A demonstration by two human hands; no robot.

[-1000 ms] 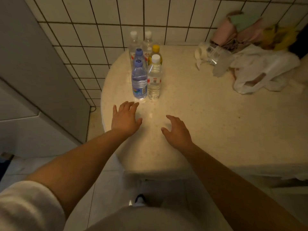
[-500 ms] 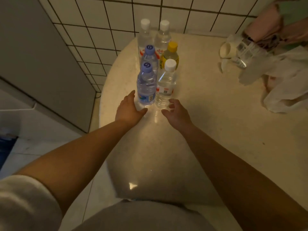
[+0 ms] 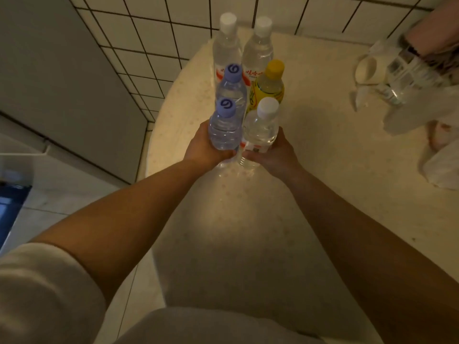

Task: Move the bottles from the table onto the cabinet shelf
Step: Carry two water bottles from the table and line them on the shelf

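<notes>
At the tabletop (image 3: 323, 194) edge, each hand's grip wraps one bottle — left hand (image 3: 202, 151) the blue-capped bottle (image 3: 224, 130), right hand (image 3: 278, 155) the white-capped bottle (image 3: 260, 130) — ready, seemingly, to lift clear toward the shelf.

Setting: domestic room, likely a home kitchen or dining corner. Evidence: white tiled wall (image 3: 154, 33) with dark grout; rounded speckled stone-look surface (image 3: 323, 170); tiled floor (image 3: 62, 202); grey cabinet (image 3: 57, 83); drink bottles (image 3: 258, 53); crumpled plastic bags (image 3: 422, 112).
</notes>
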